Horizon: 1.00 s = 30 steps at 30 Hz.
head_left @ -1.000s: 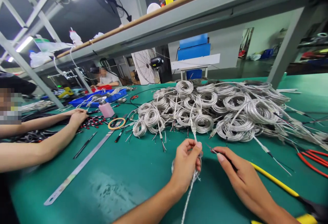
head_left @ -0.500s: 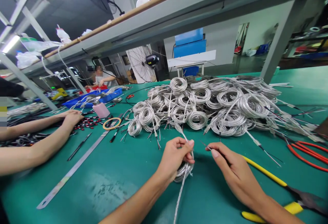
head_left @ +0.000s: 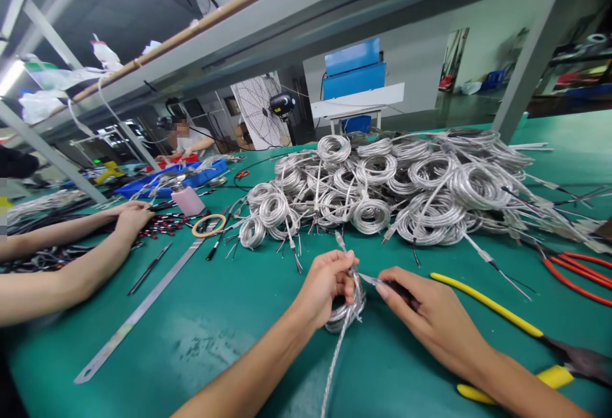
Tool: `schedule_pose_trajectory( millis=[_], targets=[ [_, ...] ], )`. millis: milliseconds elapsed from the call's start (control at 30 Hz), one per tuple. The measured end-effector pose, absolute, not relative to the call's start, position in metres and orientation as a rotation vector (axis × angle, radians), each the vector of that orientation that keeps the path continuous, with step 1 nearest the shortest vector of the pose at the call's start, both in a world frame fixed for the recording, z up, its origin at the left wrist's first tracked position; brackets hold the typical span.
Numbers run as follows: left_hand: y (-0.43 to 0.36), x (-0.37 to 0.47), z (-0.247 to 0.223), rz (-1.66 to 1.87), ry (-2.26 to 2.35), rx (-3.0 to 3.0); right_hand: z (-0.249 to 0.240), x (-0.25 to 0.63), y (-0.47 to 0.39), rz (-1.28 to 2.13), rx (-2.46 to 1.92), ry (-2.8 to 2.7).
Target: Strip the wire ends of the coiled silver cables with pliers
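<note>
My left hand [head_left: 329, 281] is closed round a small coil of silver, clear-sheathed cable [head_left: 347, 316]. One cable end sticks up above my fingers, and a straight length runs down toward the near table edge. My right hand [head_left: 418, 303] is closed on a small knife [head_left: 368, 280]; its thin pointed blade faces left and meets or nearly meets the cable beside my left fingertips. My palm hides most of the handle. Beyond both hands lies a heap of similar coiled cables [head_left: 373, 214] with bare wire ends.
Yellow-handled cutters [head_left: 488, 303] lie beside my right forearm, with red-handled tools [head_left: 574, 278] farther right. Leftward are a steel ruler [head_left: 143, 306], a black pen-like tool [head_left: 149, 269], a tape ring [head_left: 209, 225] and a pink bottle [head_left: 187, 201]. A co-worker's hands [head_left: 134, 214] rest over dark cables.
My right hand has moved left, bringing the knife's blade up to the cable. My left hand still grips the coil. The camera view has shifted slightly.
</note>
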<state>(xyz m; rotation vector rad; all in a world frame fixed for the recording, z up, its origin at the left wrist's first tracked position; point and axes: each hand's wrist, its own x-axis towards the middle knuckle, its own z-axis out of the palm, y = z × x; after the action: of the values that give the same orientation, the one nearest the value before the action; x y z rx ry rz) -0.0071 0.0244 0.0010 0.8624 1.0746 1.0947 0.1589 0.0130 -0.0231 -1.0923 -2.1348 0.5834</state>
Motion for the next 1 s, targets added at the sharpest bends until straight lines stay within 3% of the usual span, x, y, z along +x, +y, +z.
schedule_pose_trajectory(
  millis=[1000],
  targets=[
    [0.0235, -0.0061, 0.0026, 1.046, 1.04, 0.89, -0.0269, 0.1616, 0.0127, 0.513, -1.09, -2.167]
  ],
)
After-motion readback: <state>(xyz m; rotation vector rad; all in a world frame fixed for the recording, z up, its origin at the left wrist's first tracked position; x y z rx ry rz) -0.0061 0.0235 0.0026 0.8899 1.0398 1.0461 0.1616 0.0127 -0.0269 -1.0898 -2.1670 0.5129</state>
